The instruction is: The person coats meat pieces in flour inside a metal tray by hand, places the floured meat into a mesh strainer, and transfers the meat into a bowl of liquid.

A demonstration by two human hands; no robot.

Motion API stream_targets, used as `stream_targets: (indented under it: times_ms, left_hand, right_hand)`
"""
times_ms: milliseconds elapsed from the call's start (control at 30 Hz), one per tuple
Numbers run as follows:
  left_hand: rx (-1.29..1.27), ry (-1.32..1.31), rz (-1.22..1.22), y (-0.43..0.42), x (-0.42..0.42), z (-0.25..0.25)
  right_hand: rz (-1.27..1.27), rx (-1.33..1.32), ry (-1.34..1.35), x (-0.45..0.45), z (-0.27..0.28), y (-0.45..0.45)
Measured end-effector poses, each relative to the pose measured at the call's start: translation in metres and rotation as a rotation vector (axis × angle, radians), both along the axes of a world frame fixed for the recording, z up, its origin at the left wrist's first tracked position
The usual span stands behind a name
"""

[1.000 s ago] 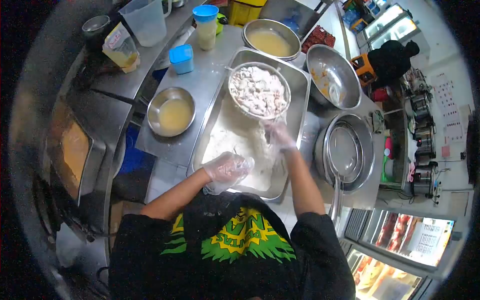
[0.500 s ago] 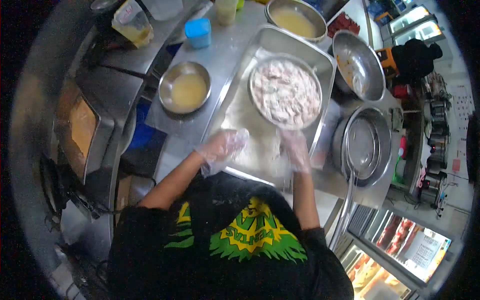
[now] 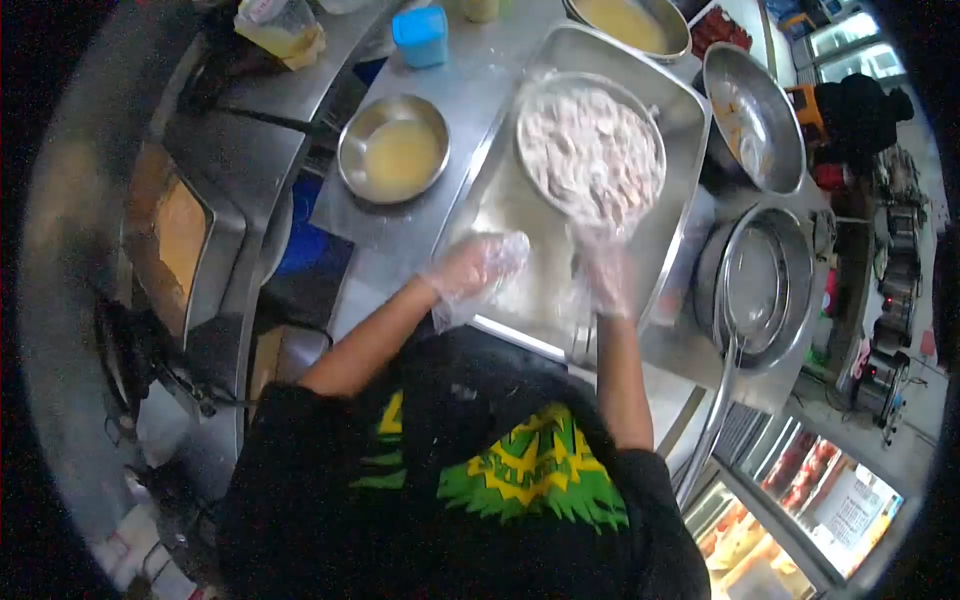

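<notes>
A round strainer (image 3: pixel 521 165) full of pale, flour-dusted meat pieces (image 3: pixel 592 150) is over the far part of a deep steel tray (image 3: pixel 678 190). The pieces look smeared by motion. My right hand (image 3: pixel 603 275), in a clear plastic glove, is closed at the strainer's near edge; its grip is partly blurred. To the left, my left hand (image 3: pixel 480 267), also gloved, hovers over the tray's near left part. Its fingers point toward the strainer, hold nothing visible and are apart from it. White powder coats the tray's bottom.
A steel bowl of yellowish liquid (image 3: pixel 400 155) and a blue tub (image 3: pixel 420 38) stand left of the tray. Along the right are a steel bowl (image 3: pixel 775 135) and a long-handled sieve (image 3: pixel 755 285) in another bowl. A tray of orange-tan crumbs (image 3: pixel 180 240) is far left.
The whole view has shifted, so the scene sits farther right and higher. The strainer has moved slightly left within the tray, with my right hand still at its near edge.
</notes>
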State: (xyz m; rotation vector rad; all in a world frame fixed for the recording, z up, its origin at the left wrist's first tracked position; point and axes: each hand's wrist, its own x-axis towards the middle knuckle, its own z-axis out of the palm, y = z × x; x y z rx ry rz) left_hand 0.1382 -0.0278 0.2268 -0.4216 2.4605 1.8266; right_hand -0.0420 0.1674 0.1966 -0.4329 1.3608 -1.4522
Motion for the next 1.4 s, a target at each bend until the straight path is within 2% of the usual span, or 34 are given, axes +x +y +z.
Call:
stream_targets:
  times_ms: [33,67,100,133,200,267,333,433,467,533,567,600,633,667,733,767,800,833,900,933,967,1000,1033,1100,1133,1167,1233,1267,1333,1367,1400]
  left_hand:
    - [0.089,0.008,-0.036,-0.003,-0.001,-0.002]
    - [0.179,0.012,-0.071,-0.007,-0.001,-0.004]
    - [0.15,0.045,-0.066,-0.012,-0.005,-0.011]
    - [-0.079,0.123,-0.011,-0.013,-0.009,-0.01]
    - [0.056,0.081,0.027,0.0,0.004,-0.004]
    - [0.228,-0.017,0.029,0.015,0.019,0.005]
    - [-0.071,0.042,-0.025,-0.01,0.0,0.006]
    - [0.007,0.049,0.059,-0.007,-0.002,-0.011]
    - [-0.032,-0.01,0.006,-0.01,-0.004,0.002]
    - [-0.181,-0.101,-0.073,-0.016,-0.011,0.032]
    - [-0.295,-0.131,-0.091,-0.017,-0.015,0.043]
    - [-0.346,0.026,-0.08,-0.019,-0.015,0.013]
    - [-0.351,0.042,-0.071,-0.021,-0.012,0.013]
    - [-0.213,-0.023,-0.15,-0.022,-0.007,0.016]
    - [-0.045,-0.066,-0.248,-0.027,0.002,0.014]
    - [-0.018,-0.041,-0.275,-0.035,0.003,0.005]
    - [-0.121,0.034,-0.325,-0.04,0.007,0.018]
    - [-0.134,-0.01,-0.376,-0.046,0.0,0.051]
    - [-0.163,-0.093,-0.482,-0.057,-0.011,0.109]
    - [-0.208,-0.048,-0.446,-0.057,-0.01,0.115]
    - [-0.24,-0.014,-0.415,-0.055,-0.004,0.114]
    - [-0.153,-0.032,-0.432,-0.061,-0.002,0.081]
    - [-0.153,-0.035,-0.441,-0.051,0.0,0.09]
    - [-0.214,0.157,-0.408,-0.045,-0.005,0.116]
    - [-0.158,0.01,-0.402,-0.046,-0.003,0.115]
    - [-0.168,0.022,-0.397,-0.048,-0.01,0.117]
    - [-0.185,-0.183,-0.39,-0.037,-0.011,0.114]
    - [-0.216,0.014,-0.354,-0.033,-0.014,0.085]
    - [-0.102,0.0,-0.341,-0.021,-0.019,0.05]
    - [-0.094,-0.247,-0.422,-0.021,-0.027,0.089]
    - [0.032,0.075,-0.257,-0.015,-0.018,0.048]
  right_hand:
    - [-0.055,0.177,0.319,-0.006,-0.014,-0.016]
    - [-0.106,0.262,0.513,-0.006,0.003,-0.03]
    - [-0.187,0.235,0.592,-0.005,0.016,-0.04]
    - [-0.247,0.205,0.614,-0.003,0.022,-0.046]
    - [-0.384,0.17,0.386,0.015,0.021,-0.035]
    - [-0.287,0.293,0.557,0.051,0.023,0.022]
    - [-0.234,0.211,0.81,0.025,0.019,-0.012]
    - [-0.172,0.203,1.193,0.01,-0.028,0.006]
    - [-0.167,0.236,0.847,0.005,-0.05,0.007]
    - [0.099,0.349,0.944,-0.007,-0.01,-0.008]
    - [0.082,0.33,0.961,0.001,-0.002,-0.003]
    - [-0.066,0.303,0.777,0.012,0.006,0.005]
    - [-0.133,0.29,0.69,0.016,0.008,0.002]
    - [-0.202,0.272,0.603,0.02,0.01,-0.002]
    - [-0.074,0.549,0.51,-0.001,0.022,-0.033]
    - [-0.105,0.417,0.524,-0.003,0.007,-0.029]
    - [-0.129,0.283,0.533,-0.005,-0.01,-0.025]
    - [-0.144,0.105,0.527,0.008,0.049,-0.034]
    - [-0.219,-0.009,0.41,0.016,0.067,-0.032]
    - [-0.254,-0.067,0.351,0.02,0.076,-0.03]
    - [-0.101,0.139,0.401,0.009,0.05,-0.033]
    - [0.062,0.351,0.435,-0.004,0.02,-0.035]
    - [0.236,0.55,0.47,-0.017,0.0,-0.038]
    - [0.397,0.716,0.525,-0.023,-0.003,-0.041]
    - [0.174,0.456,0.574,-0.006,0.006,-0.019]
    - [0.073,0.375,0.573,0.0,0.03,-0.018]
    - [-0.108,0.2,0.579,0.014,0.08,-0.015]
    - [-0.136,0.17,0.52,0.017,0.084,-0.013]
    - [-0.187,0.114,0.396,0.021,0.084,-0.007]
    - [-0.211,0.081,0.324,0.023,0.083,-0.009]
    - [-0.237,0.055,0.242,0.028,0.076,-0.012]
